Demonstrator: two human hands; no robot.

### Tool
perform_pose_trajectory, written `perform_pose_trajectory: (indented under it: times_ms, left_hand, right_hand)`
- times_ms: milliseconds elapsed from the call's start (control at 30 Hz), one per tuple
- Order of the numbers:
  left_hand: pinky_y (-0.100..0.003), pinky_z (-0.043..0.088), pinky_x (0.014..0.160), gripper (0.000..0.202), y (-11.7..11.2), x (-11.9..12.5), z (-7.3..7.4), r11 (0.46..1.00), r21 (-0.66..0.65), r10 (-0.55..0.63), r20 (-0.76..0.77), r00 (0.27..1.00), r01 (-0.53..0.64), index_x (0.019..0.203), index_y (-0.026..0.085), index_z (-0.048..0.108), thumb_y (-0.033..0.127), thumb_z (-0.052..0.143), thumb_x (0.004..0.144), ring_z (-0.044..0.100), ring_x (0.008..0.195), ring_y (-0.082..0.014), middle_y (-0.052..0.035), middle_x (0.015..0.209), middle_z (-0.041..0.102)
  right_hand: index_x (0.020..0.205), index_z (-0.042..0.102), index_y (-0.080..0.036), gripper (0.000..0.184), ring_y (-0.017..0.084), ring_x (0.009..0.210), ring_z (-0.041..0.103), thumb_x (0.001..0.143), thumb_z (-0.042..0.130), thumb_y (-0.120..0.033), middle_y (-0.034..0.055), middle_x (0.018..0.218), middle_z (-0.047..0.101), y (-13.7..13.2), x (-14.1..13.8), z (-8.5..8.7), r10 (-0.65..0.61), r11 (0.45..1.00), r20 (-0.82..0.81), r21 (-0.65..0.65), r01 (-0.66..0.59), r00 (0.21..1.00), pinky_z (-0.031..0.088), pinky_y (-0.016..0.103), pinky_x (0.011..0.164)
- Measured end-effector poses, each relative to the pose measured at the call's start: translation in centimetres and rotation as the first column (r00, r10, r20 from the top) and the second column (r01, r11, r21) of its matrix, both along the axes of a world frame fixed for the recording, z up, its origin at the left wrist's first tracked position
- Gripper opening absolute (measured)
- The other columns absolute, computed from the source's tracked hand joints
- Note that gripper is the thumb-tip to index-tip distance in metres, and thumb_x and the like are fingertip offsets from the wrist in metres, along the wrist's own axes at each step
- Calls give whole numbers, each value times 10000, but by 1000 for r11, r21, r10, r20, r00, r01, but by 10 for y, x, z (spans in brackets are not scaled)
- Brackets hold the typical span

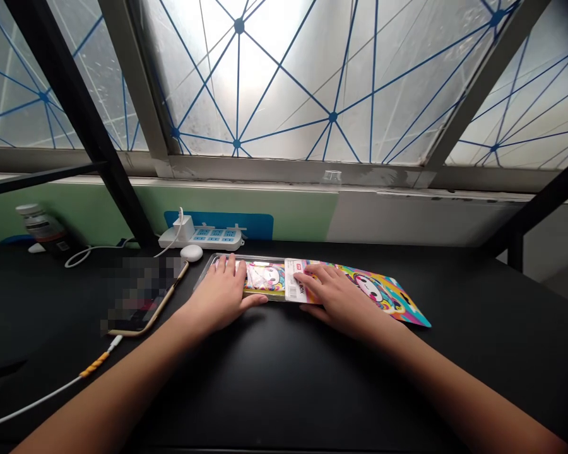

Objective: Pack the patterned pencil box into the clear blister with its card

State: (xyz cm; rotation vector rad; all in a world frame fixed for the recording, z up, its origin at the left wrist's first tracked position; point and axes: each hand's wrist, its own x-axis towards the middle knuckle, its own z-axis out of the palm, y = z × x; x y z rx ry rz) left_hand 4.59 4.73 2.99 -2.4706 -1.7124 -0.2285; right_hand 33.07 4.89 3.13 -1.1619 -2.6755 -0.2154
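Spreading our left hand point(220, 295) and right hand point(338, 296) over the colorful packet point(388, 293), we clench nothing; our fingers point(227, 266) lie open. Its long axis runs sideways across the tabletop point(284, 372).

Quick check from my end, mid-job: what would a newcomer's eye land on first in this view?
The rainbow cartoon packet on the black table stands out, with the right hand resting on it and the left hand on a clear plastic tray. Above, bright frosted window panes crossed by blue lines dominate the top. A white power strip sits behind.
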Motion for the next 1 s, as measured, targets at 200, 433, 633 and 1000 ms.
perform_pose_trajectory:
  times_ms: [200,433,633,1000]
  left_hand:
    - [-623,289,1186,763,-3,22,-13,970,111,-222,46,974,216,1613,228,314,673,420,1002,185,1565,-407,-180,1699,230]
    - [-594,426,1078,642,-4,24,-1,979,57,-199,26,980,197,1484,193,533,624,436,1018,475,1389,-434,-209,1502,540]
    - [-455,522,960,454,4,4,7,979,70,-196,103,975,190,1326,267,670,530,423,1052,605,1186,-319,-119,1287,675]
    - [-502,457,1016,413,19,-14,2,983,-2,-183,152,971,186,1397,390,634,482,425,1053,549,1175,-302,-77,1347,604]
  right_hand:
    - [1585,378,-273,616,370,1515,340,1005,565,-356,162,1638,395,7,-3,-11,50,997,-12,-51,-51,999,362,621,1168]
    - [1587,374,-332,637,339,1519,340,990,598,-337,112,1640,405,17,7,-12,86,994,-26,-73,-87,996,356,603,1181]
    - [1552,433,-369,644,306,1471,436,968,451,-100,73,1607,465,22,24,-11,41,997,-46,-70,-44,998,437,582,1131]
    - [1516,494,-271,699,279,1227,660,884,389,10,54,1467,627,2,39,29,-37,978,-82,200,53,996,524,492,1028]
